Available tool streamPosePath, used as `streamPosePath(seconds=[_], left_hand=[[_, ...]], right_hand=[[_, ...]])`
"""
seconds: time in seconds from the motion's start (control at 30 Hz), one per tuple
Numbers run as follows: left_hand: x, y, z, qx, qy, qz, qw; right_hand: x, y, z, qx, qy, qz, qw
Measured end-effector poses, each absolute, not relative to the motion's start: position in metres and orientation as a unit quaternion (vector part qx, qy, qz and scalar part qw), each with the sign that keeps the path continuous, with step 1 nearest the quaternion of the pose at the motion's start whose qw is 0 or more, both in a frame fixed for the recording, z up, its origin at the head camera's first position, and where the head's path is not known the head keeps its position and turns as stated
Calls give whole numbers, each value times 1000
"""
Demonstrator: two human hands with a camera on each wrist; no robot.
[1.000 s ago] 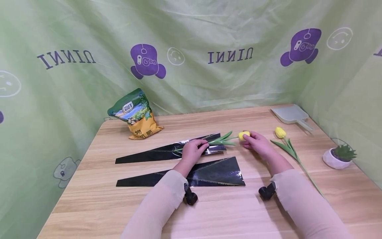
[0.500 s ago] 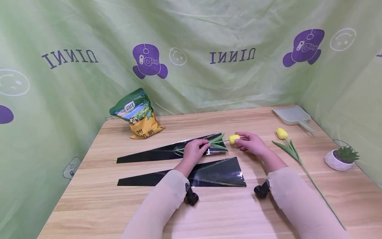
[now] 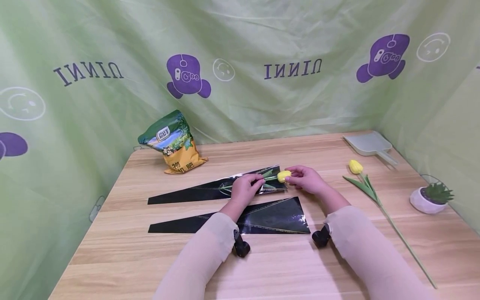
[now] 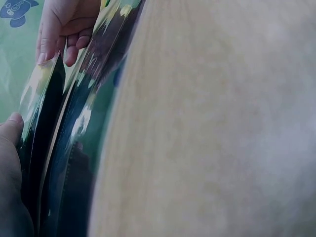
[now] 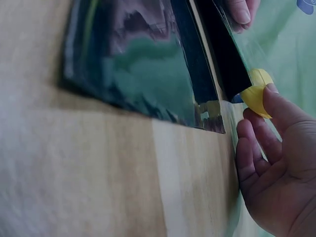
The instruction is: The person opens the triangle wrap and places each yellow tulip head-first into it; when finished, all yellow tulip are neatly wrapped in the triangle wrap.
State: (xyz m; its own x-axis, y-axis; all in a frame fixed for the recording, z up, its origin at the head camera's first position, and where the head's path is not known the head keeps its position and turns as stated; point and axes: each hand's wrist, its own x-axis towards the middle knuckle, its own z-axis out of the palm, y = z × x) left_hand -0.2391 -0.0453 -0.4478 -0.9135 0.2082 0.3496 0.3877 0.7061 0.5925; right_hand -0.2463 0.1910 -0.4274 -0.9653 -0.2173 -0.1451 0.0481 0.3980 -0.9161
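A yellow tulip (image 3: 283, 176) lies most of the way inside the far black and clear flower sleeve (image 3: 187, 194), its bloom at the sleeve's wide right mouth. My right hand (image 3: 309, 181) pinches the bloom between thumb and fingers; the right wrist view shows the yellow petals (image 5: 256, 94) under the thumb. With its fingertips, my left hand (image 3: 243, 193) holds the sleeve's clear film near the mouth. The green stem and leaves show through the film, partly covered by the left hand. In the left wrist view, the left thumb (image 4: 11, 129) rests along the sleeve.
A second flat sleeve (image 3: 275, 216) lies nearer, partly under the left forearm. Another yellow tulip (image 3: 355, 167) lies on the right of the wooden table (image 3: 112, 250). A small potted succulent (image 3: 429, 200), a dustpan (image 3: 369, 143) and a fertilizer bag (image 3: 174, 143) stand around the edges.
The right hand has moved left with the bloom, sliding the tulip deeper into the far sleeve, so its leaves now lie inside. The left hand has kept its place on the sleeve.
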Motion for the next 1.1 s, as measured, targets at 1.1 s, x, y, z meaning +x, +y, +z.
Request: streamPosePath(seconds=[1.1], left_hand=[[-239, -43, -445, -157, -915, -351, 120]], right_hand=[[-258, 170, -432, -84, 823, -549, 121]])
